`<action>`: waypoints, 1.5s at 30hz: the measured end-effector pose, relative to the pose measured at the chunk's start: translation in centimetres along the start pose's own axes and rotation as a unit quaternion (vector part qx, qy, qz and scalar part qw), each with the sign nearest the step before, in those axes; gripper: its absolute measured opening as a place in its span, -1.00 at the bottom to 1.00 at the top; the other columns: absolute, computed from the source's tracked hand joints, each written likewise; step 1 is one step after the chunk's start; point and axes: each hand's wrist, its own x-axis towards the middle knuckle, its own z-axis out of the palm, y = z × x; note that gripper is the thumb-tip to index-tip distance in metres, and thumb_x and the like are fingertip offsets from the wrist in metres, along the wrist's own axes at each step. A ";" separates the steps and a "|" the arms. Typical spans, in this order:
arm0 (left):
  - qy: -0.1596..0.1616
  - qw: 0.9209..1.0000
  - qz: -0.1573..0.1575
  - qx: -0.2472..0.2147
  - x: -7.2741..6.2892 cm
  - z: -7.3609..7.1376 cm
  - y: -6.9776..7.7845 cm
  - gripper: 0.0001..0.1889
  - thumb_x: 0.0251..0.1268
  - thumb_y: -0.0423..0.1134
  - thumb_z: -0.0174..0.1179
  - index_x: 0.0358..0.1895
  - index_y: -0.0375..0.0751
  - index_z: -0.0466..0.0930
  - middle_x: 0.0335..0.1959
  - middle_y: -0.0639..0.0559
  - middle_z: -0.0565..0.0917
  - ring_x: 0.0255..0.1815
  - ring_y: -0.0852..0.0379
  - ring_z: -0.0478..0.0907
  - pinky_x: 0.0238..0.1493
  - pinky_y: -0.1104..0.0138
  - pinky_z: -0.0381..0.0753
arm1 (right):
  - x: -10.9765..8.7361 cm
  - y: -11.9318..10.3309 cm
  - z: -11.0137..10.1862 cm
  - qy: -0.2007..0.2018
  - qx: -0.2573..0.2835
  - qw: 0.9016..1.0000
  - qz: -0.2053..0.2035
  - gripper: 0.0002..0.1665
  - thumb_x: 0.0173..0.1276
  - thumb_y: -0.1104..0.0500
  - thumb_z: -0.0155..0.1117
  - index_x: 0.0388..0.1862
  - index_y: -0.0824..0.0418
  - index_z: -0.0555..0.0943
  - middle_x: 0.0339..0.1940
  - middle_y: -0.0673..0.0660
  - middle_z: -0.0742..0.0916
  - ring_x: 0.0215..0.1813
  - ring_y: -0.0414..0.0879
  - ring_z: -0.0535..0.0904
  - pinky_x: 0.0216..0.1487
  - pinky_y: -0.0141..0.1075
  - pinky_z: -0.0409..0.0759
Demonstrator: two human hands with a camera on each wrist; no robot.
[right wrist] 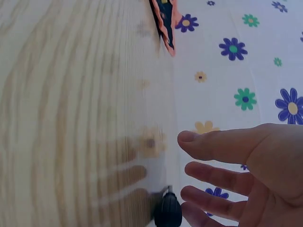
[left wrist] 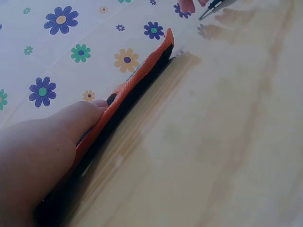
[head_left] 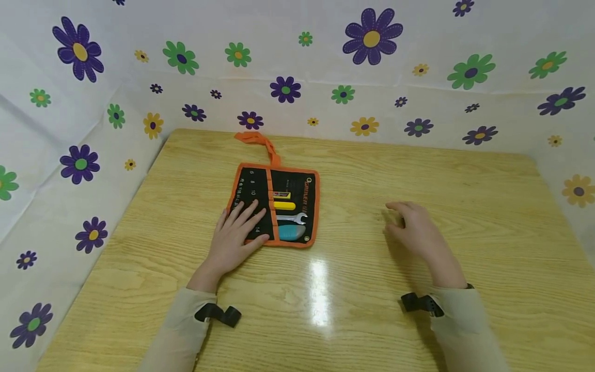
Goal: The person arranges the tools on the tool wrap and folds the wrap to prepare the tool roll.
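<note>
A black tool pouch with orange trim (head_left: 317, 206) lies on the table, marked with size numbers. My left hand (head_left: 238, 232) rests on its left half with fingers spread; in the left wrist view the thumb (left wrist: 87, 116) lies over the orange edge. From the pouch's pockets show a wrench (head_left: 299, 218), a yellow handle (head_left: 284, 205), a teal-and-grey handle (head_left: 291, 232) and a small yellow-labelled item (head_left: 281, 195). My right hand (head_left: 418, 232) hovers at the right, its thumb and fingers apart. Below its fingers is a small dark screwdriver-like tool (right wrist: 168, 208) with a thin tip.
An orange tie strap (head_left: 265, 142) trails from the pouch's far edge. The wooden table (head_left: 344, 186) meets a white flower-patterned backdrop (head_left: 325, 62) behind and at the left. Black straps with small devices (head_left: 230, 316) sit on both wrists.
</note>
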 end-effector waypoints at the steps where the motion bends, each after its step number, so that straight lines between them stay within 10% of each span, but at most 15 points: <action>1: 0.000 1.000 -0.001 0.000 0.0 0.0 0.0 -0.31 0.35 0.27 -0.03 0.48 0.11 0.20 0.52 0.12 0.05 0.53 -0.05 -0.17 0.41 -0.10 -0.32 | -0.1 0.2 -0.1 -0.003 0.006 1.000 0.009 -0.40 0.30 0.31 0.28 0.29 0.47 0.38 0.22 0.52 0.43 0.23 0.42 0.31 0.18 0.23 0.30; 13: 0.005 1.000 0.003 -0.003 -0.1 0.1 -0.1 -0.31 0.35 0.29 -0.04 0.47 0.10 0.21 0.52 0.10 0.07 0.52 -0.07 -0.15 0.41 -0.10 -0.31 | -0.8 1.7 -0.4 -0.025 -0.011 0.998 0.053 -0.40 0.30 0.28 0.30 0.24 0.52 0.39 -0.10 0.43 0.50 -0.16 0.22 0.47 -0.24 0.02 0.49; 45: 0.005 1.000 0.004 0.001 -0.1 0.2 -0.2 -0.30 0.34 0.29 -0.04 0.47 0.12 0.20 0.52 0.11 0.06 0.53 -0.05 -0.16 0.41 -0.11 -0.30 | -1.0 2.0 0.3 -0.017 -0.031 0.998 0.051 -0.49 0.28 0.29 0.32 0.13 0.54 0.47 -0.30 0.32 0.59 -0.25 0.15 0.53 -0.27 0.00 0.52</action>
